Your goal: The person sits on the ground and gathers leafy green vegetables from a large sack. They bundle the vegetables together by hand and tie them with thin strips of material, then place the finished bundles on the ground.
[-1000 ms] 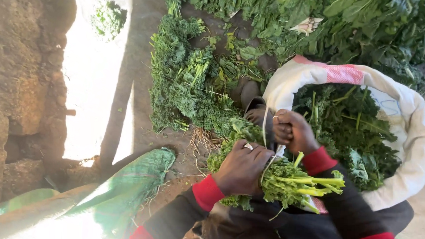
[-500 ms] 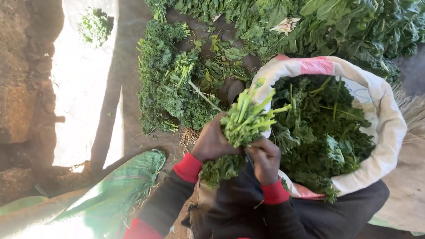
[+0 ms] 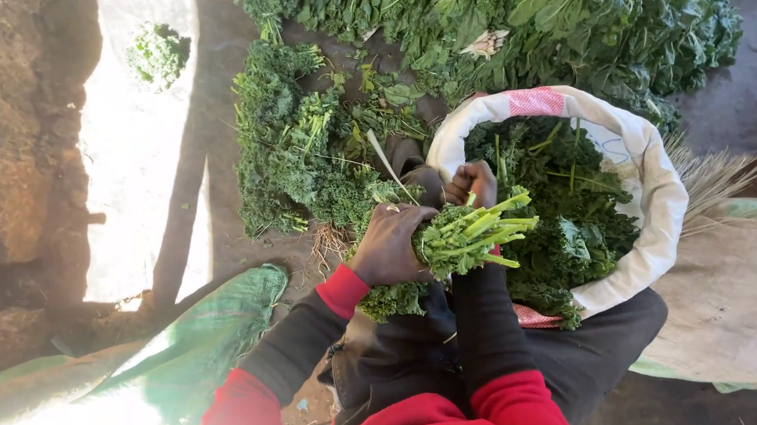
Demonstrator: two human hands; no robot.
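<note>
You've got one bundle of kale (image 3: 464,237) gripped mid-stalk in your left hand (image 3: 391,244), cut stem ends pointing right, over your lap at the near rim of the sack. Left hand is clenched around the bundle. Your right hand (image 3: 472,183) sits just behind the stems, fist closed; can't tell what it's grasping, the bundle hides the fingers. One white woven sack (image 3: 651,194) with a pink-checked patch, rim rolled down, full of kale, directly behind the bundle. Left of it, one loose heap of curly kale (image 3: 291,146) on dark bare ground; a wider bank of leafy greens (image 3: 495,18) runs across the top. One small clump (image 3: 159,50) lies alone in the sunlit strip. Green plastic sheet (image 3: 204,351) lower left, earth wall (image 3: 16,129) far left.
</note>
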